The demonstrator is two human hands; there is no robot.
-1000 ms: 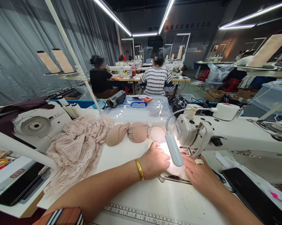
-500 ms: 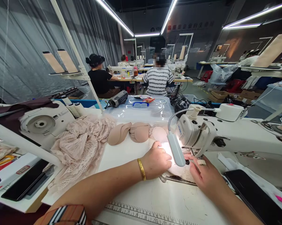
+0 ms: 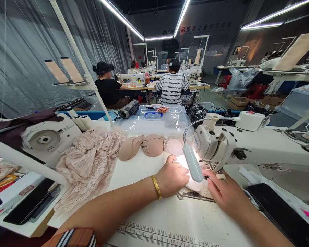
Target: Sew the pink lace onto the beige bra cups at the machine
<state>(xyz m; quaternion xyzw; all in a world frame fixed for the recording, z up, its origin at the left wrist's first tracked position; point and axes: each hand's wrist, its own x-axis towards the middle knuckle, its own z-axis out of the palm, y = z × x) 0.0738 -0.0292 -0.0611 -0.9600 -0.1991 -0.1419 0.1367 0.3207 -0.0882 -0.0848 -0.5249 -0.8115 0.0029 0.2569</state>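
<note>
My left hand [image 3: 173,175], with a gold bangle at the wrist, rests knuckles-up on a pale bra cup piece [image 3: 192,185] lying under the sewing machine's head [image 3: 216,145]; its fingers curl down onto the piece. My right hand [image 3: 227,193] lies on the same piece from the right, fingers pointing toward the needle area. The machine's gooseneck lamp [image 3: 192,167] hangs over the work and hides part of it, and its glare washes out the fabric. A stack of beige foam cups [image 3: 144,145] sits just behind my left hand.
A heap of pink lace fabric [image 3: 84,164] lies to the left, a clear plastic box [image 3: 154,120] behind. Black phones lie at the left [image 3: 28,206] and right [image 3: 277,212]. A ruler strip [image 3: 154,233] edges the table. Two people sit at machines beyond.
My right hand has shifted slightly, its fingers reaching closer under the lamp toward the needle. The left hand stays pressed on the cup piece. The view shifted slightly.
</note>
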